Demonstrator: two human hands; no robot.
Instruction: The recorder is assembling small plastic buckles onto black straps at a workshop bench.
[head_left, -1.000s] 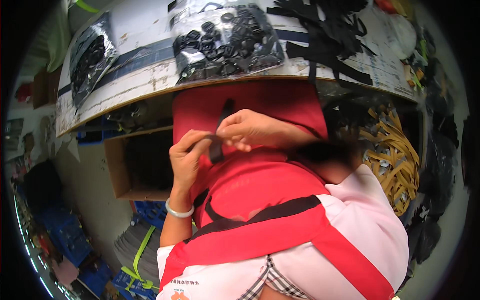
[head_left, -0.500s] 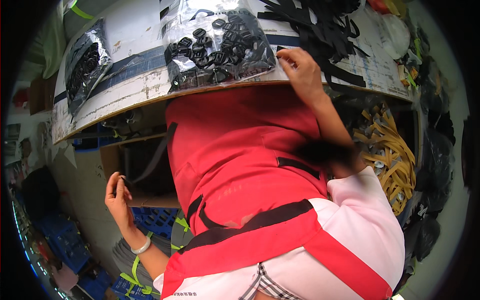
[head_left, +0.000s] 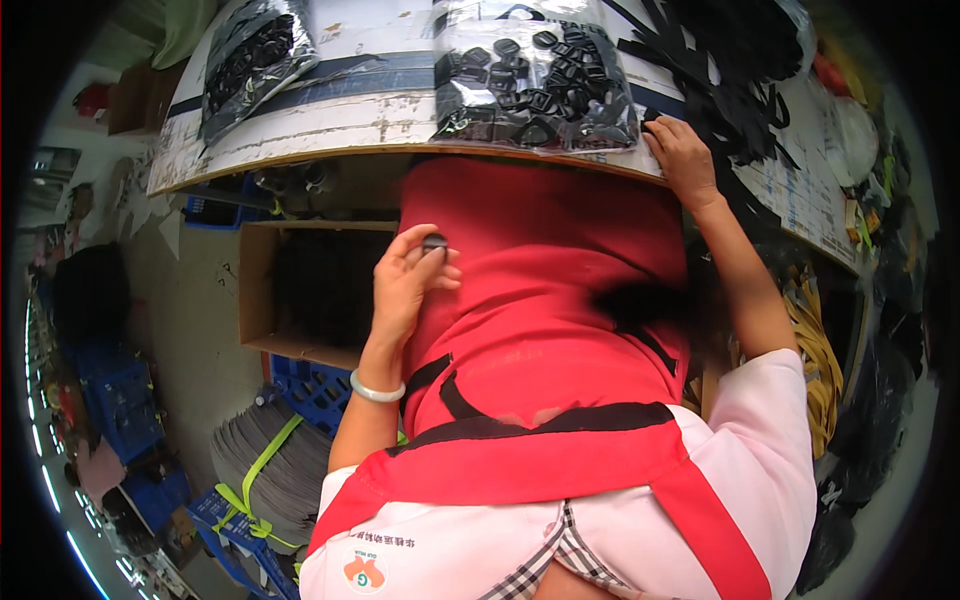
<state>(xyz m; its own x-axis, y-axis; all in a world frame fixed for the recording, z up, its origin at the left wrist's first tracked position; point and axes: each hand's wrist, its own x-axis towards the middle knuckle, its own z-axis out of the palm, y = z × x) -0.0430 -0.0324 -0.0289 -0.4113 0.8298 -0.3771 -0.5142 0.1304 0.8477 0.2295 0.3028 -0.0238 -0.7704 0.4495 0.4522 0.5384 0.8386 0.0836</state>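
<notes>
Raised in front of the red apron (head_left: pixel 520 300), my left hand (head_left: pixel 403 285) grips a small black plastic buckle (head_left: pixel 434 243) between thumb and fingers. My right hand (head_left: pixel 688 165) is at the front edge of the worktable (head_left: pixel 370 135), fingertips pinched at a small dark piece too hidden to name. Just left of it lies a clear bag of black buckles (head_left: pixel 535 85). Beyond and to the right of that hand, many black straps (head_left: pixel 720 100) lie in a loose heap.
Another clear bag with black parts (head_left: pixel 262 60) lies at the table's left. Below are a cardboard box (head_left: pixel 258 290) of dark material, a blue crate (head_left: pixel 310 385) and a tied grey bundle (head_left: pixel 262 465). Yellow straps (head_left: pixel 822 370) hang at the right.
My left hand has come up and right from the lower left to the front of the apron. The strip trailing beside it no longer shows. My right hand stays at the table edge.
</notes>
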